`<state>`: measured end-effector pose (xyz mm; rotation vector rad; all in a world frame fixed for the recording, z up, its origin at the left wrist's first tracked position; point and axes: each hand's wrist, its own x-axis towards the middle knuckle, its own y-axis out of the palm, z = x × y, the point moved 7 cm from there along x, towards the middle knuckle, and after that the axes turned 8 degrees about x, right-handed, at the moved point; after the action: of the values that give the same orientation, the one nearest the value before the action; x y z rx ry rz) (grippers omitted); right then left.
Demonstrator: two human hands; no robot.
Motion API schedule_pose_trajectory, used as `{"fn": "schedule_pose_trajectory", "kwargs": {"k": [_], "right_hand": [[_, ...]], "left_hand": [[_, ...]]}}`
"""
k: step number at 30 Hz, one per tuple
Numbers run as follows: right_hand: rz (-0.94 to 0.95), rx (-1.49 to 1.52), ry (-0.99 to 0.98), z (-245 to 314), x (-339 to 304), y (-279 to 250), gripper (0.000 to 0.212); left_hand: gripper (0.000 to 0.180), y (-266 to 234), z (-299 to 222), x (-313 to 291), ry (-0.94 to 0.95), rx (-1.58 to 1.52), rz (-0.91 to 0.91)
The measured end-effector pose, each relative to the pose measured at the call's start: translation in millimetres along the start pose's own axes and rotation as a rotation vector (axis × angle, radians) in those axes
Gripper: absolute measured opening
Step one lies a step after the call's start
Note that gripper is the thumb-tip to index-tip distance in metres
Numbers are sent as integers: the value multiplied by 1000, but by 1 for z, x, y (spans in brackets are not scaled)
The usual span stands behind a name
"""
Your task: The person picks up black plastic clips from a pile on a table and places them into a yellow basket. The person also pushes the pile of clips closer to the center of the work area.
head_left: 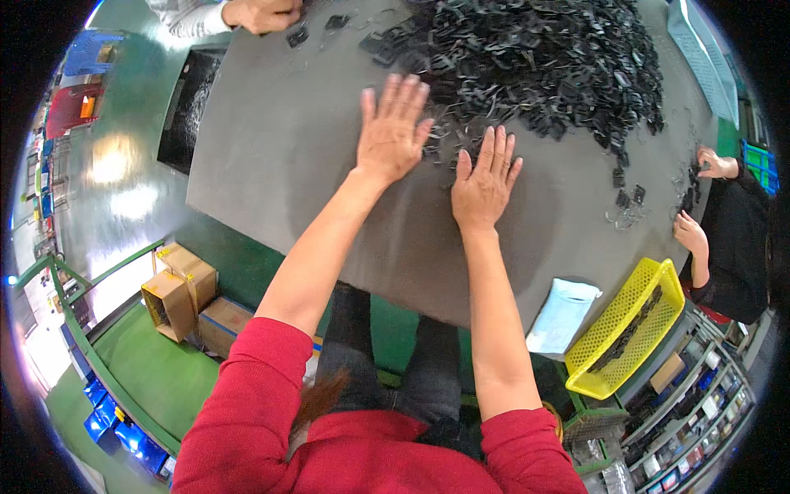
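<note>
A large heap of small black plastic parts (543, 62) covers the far right of the grey table (271, 156). Stretched forward at the heap's near left edge, my left hand (392, 132) lies flat with its fingers spread. My right hand (485, 183) is also flat, fingers extended, a little nearer to me and just short of the heap. A few loose parts and thin clear scraps lie between and beyond my fingertips. Neither hand grips anything that I can see; what is under the palms is hidden.
A yellow basket (629, 329) holding black parts stands at the near right, beside a light blue packet (564, 316). Co-workers' hands show at far left (262, 12) and right (693, 235). A blue tray (704, 62) sits far right; cardboard boxes (177, 288) are left below.
</note>
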<state>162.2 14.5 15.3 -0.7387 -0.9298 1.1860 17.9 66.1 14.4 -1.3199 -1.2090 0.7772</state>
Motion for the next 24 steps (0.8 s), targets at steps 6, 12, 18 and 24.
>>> {"fn": "schedule_pose_trajectory", "kwargs": {"k": [6,12,18,24], "right_hand": [[-55,103,51,87,4,50,49],[88,338,-168,153,-4,69,43],[-119,466,16,125,-30,31,40],[-77,203,40,115,11,35,40]], "left_hand": [[38,-36,45,-49,116,-640,87],[56,-57,124,-103,-186,-437,-66],[115,-47,117,-108,-96,-182,139],[113,-40,112,-99,-99,-176,110]]}}
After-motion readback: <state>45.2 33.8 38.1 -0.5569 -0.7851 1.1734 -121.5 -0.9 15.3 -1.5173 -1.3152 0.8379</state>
